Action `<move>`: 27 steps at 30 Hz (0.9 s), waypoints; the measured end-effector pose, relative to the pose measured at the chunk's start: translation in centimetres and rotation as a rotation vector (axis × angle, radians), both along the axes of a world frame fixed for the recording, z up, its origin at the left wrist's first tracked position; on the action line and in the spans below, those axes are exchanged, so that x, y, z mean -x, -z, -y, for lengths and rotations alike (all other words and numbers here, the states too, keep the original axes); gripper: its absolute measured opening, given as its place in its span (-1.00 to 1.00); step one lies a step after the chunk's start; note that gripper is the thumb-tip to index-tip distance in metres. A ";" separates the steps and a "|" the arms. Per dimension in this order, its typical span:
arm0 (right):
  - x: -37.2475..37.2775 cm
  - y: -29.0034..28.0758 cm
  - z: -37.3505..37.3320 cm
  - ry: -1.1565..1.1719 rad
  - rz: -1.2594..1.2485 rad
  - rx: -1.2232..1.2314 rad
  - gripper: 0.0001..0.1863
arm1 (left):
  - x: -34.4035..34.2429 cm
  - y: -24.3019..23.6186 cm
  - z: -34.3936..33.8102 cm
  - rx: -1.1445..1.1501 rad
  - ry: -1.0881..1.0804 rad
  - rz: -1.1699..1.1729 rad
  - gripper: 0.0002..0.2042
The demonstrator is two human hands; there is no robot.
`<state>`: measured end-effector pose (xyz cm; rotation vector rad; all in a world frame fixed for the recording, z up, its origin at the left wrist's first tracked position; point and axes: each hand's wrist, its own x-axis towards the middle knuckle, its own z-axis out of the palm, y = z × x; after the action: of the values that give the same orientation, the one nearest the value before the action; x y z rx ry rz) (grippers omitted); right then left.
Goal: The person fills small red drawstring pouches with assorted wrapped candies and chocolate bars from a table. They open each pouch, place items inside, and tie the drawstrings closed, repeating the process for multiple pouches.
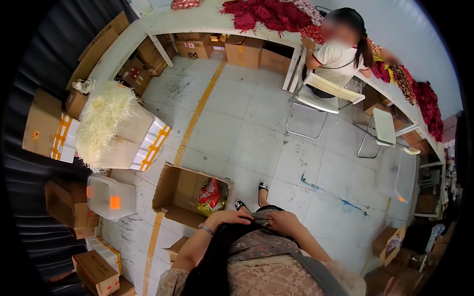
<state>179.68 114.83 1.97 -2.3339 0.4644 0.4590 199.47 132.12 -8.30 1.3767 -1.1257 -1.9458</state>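
Observation:
My left hand, with a bracelet at its wrist, is at the waist of my clothing, its fingers bent against a bunched grey apron. To the right, my right hand has its fingers curled into the same grey cloth. Both hands pinch the fabric close together; the fingertips are partly hidden in its folds. Just ahead of my left hand stands an open cardboard box on the floor. Inside it lie a red plastic bag and some yellow-green material.
Pale shredded filler tops a box at left, above a clear plastic bin. A co-worker sits on a folding chair at the long table, which bears dark red cloth bags. Another folding chair stands at right.

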 end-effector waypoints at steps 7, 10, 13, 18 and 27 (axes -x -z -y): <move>3.0 -1.6 3.1 0.177 0.205 -0.039 -0.67 | 2.3 -6.1 0.0 -0.167 -0.001 0.127 -0.59; 1.7 -4.6 8.4 0.128 0.167 -0.154 -0.37 | 3.1 -4.3 -3.2 -0.284 -0.161 0.040 -0.60; -4.3 -8.7 15.8 -0.057 0.392 0.085 -0.24 | 4.5 -8.0 -2.1 -0.465 -0.278 0.008 -0.57; -19.9 -17.5 23.5 -0.235 0.706 -0.051 -0.20 | 6.0 -9.2 -2.6 -0.493 -0.580 -0.036 -0.61; -44.7 -19.1 29.5 -0.473 0.611 -0.302 -0.13 | -7.0 -6.8 10.5 -0.455 -0.649 0.211 -0.68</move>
<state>224.43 85.35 21.11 -2.1297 -0.4254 0.0047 206.49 121.65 -1.53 1.9178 -0.2310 -1.6357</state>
